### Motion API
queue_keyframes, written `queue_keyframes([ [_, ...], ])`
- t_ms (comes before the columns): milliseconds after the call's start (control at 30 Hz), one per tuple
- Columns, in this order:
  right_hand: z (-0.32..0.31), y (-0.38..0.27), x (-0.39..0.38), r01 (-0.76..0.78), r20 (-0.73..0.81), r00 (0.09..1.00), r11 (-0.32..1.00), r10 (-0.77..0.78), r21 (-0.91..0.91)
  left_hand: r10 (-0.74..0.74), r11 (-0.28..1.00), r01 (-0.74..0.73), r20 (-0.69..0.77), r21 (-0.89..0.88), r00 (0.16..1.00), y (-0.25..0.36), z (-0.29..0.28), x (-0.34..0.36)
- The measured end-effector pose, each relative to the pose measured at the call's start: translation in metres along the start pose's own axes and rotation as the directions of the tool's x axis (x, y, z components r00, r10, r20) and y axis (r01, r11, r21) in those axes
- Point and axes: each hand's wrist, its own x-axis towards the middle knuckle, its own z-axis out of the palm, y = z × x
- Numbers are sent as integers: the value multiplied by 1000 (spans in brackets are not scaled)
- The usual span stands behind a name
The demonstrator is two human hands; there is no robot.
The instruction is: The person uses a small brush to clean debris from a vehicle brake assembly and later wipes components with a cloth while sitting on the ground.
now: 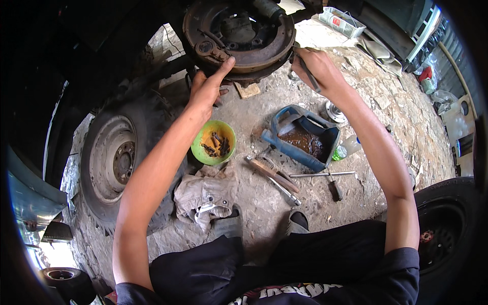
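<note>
A rusty round brake assembly (267,61) hangs under a dark vehicle body at the top. My left hand (206,89) grips its lower left edge, thumb on the front and fingers curled behind, partly hidden. My right hand (323,73) is closed around a slim metal tool (310,75), its upper end at the right edge of the assembly. Below, on the dirt floor, are a green bowl (197,150) with rusty bolts, a cut blue jug (300,160) holding dark liquid, and several hand tools (269,180).
A loose wheel (104,155) lies tilted at the left, another tyre (447,188) at the lower right. A pale rag (198,195) is near my feet. A plastic bottle (353,145) and a metal hub (335,112) lie right of the jug; a white crate (341,23) stands behind.
</note>
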Motion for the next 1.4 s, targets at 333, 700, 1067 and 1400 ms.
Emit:
queue_keyframes([
  [333,2,-7,4,-64,84,995,991,54,116,-42,999,42,1,29,999,-3,-6,5],
  [700,24,-43,-3,111,-11,994,983,-111,144,-10,1000,10,-20,21,1000,-1,-3,0],
  [1067,22,-23,-5,0,129,992,1000,-3,24,35,999,-34,-35,23,999,-2,1,0],
  [1400,-1,-20,1,-35,63,998,991,28,129,-24,999,24,1,45,1000,2,-2,0],
])
